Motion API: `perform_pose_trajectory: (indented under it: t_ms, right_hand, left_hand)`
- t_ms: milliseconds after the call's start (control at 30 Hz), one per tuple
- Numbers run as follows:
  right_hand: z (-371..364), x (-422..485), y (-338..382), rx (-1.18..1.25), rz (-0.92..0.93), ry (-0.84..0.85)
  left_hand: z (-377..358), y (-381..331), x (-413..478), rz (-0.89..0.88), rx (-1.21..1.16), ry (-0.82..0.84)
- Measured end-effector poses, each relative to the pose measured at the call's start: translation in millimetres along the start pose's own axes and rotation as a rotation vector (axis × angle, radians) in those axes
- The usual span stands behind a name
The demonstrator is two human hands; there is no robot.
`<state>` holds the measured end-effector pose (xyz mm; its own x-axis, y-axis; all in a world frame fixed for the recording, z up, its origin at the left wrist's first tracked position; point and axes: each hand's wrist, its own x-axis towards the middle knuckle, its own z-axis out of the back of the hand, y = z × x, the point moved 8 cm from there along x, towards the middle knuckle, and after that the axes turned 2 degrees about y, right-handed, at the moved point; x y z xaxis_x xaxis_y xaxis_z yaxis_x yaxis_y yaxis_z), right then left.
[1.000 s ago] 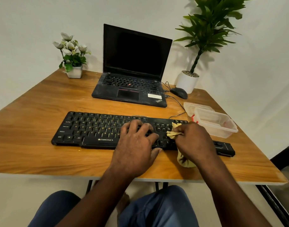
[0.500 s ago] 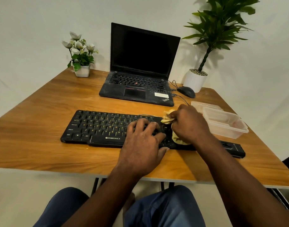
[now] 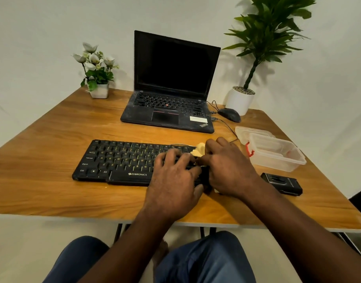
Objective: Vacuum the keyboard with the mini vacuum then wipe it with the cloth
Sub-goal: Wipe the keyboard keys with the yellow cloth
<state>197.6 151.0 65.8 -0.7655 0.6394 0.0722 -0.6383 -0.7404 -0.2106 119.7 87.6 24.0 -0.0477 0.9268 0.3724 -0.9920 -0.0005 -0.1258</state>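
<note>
The right hand [image 3: 228,170] had swept the yellow cloth [image 3: 199,150] from the near edge of the black Zebronics keyboard [image 3: 122,160] to its far right corner, so wiping looked well under way. Its grip bunched the cloth. The left hand [image 3: 173,180], fingers spread, steadied the keyboard mid-frame on the tabletop [image 3: 52,190].

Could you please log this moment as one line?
phase: wipe | right hand: grips cloth on keyboard, right part | left hand: rests on keyboard | mini vacuum: on table, untouched
</note>
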Motion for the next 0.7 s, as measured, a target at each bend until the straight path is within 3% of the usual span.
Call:
perform_pose_trajectory:
  t_ms: [267,367,433,500,700]
  right_hand:
    - [1.3,-14.4,-31.3,0.198,-0.005,0.096]
    - [9.6,-14.0,-77.3,0.352,-0.201,-0.093]
    - [8.4,-10.8,-103.4,0.342,-0.327,-0.183]
    - [1.1,-2.4,-113.6,0.318,-0.374,-0.158]
    - [-9.1,20.0,-92.2,0.193,-0.290,-0.064]
  left_hand:
    - [0.5,-1.9,0.1,-0.025,-0.006,-0.001]
    - [-0.5,-3.2,-0.3,-0.040,-0.017,-0.009]
    - [-1.1,-3.8,-0.5,-0.048,-0.021,-0.012]
    - [-2.6,-4.2,0.0,-0.057,-0.017,-0.002]
    - [-3.9,-4.0,0.9,-0.054,-0.011,0.012]
